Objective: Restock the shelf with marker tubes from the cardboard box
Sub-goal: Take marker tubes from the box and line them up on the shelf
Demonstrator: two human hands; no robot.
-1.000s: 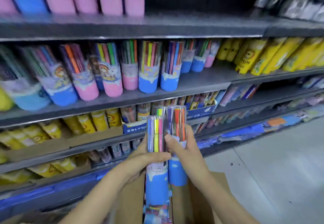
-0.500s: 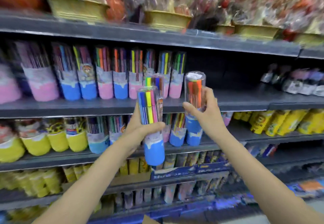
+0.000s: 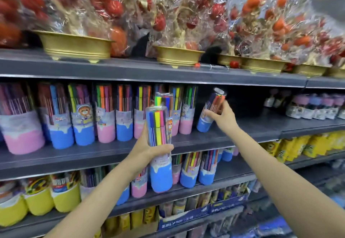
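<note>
My right hand (image 3: 222, 117) grips a blue-based marker tube (image 3: 211, 111), tilted with its cap leaning right, at the open end of the middle shelf (image 3: 242, 131). The tube's base sits just beside the last pink-based tube in the standing row of marker tubes (image 3: 104, 114), which runs in alternating pink and blue bases toward the left edge of the view. Whether the tilted tube's base already touches the shelf board I cannot tell.

My left hand (image 3: 149, 150) is closed around the waist of a second blue-based tube (image 3: 158, 148), held upright in front of the shelving, its clear top showing blue, orange, yellow and pink pens and a bear sticker. Behind it, my left hand appears to hold another tube, only its top visible.

To the right of my right hand the middle shelf is bare up to a cluster of small pastel-capped packs (image 3: 313, 107). Above, gold bowls (image 3: 74, 44) of cellophane-wrapped red and orange ornaments line the top shelf. Below, more tubes with blue, pink and yellow bases stand on the lower shelf (image 3: 214, 185).
</note>
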